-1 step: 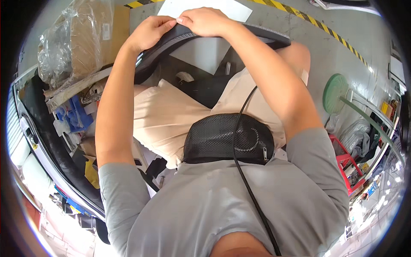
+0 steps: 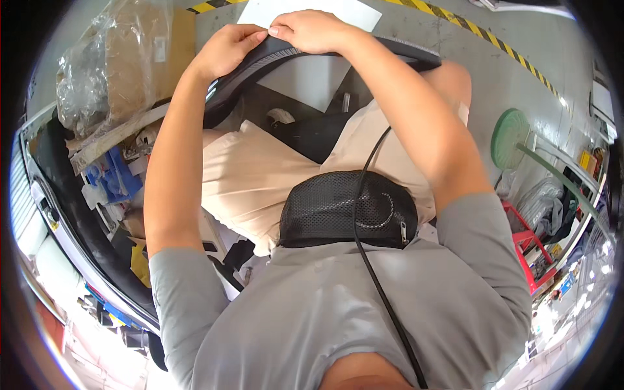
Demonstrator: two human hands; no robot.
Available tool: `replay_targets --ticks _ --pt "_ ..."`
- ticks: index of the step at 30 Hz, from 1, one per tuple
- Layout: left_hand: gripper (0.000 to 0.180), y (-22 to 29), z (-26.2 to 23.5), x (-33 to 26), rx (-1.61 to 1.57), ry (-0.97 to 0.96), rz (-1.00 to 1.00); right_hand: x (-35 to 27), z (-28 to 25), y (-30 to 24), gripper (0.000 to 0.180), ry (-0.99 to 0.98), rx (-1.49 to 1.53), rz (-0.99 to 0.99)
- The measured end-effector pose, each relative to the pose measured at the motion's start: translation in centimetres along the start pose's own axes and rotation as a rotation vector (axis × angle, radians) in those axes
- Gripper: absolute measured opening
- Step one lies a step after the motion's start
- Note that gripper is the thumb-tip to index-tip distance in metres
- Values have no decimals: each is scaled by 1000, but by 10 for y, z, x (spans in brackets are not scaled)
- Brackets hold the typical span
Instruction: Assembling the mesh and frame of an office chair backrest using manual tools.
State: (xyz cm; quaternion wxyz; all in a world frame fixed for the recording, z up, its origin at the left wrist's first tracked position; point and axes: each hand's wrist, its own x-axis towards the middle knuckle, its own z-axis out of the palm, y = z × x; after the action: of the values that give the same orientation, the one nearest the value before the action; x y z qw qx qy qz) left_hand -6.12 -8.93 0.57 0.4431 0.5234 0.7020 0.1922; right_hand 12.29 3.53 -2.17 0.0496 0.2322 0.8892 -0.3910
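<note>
From where I stand, the left hand (image 2: pixel 227 51) and right hand (image 2: pixel 309 31) look to be pinching the dark trim (image 2: pixel 268 49) at its far rim, thumbs nearly meeting. I'd judge they're working that edge; it calls for even pressure. A box (image 2: pixel 140 55) crowds the left; floor (image 2: pixel 497 84) stretches rightward, past striped tape (image 2: pixel 468 29).

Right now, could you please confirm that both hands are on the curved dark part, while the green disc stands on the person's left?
Not quite: the green disc stands on the person's right, as the head view shows. The left hand and right hand are indeed both on the curved dark part.
</note>
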Motion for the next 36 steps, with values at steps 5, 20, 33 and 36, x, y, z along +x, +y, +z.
replay_targets --ticks 5,20,33,36 --pt "35 9 4 -3 104 18 -30 9 11 10 40 -53 -34 -6" --pt "25 -6 25 2 -192 260 -67 -20 -4 -26 23 221 27 96" --pt "17 31 27 -6 28 416 131 -16 5 -7 32 476 -178 -190" --pt "20 36 30 -7 92 447 145 -18 4 -7 30 474 -235 -261"
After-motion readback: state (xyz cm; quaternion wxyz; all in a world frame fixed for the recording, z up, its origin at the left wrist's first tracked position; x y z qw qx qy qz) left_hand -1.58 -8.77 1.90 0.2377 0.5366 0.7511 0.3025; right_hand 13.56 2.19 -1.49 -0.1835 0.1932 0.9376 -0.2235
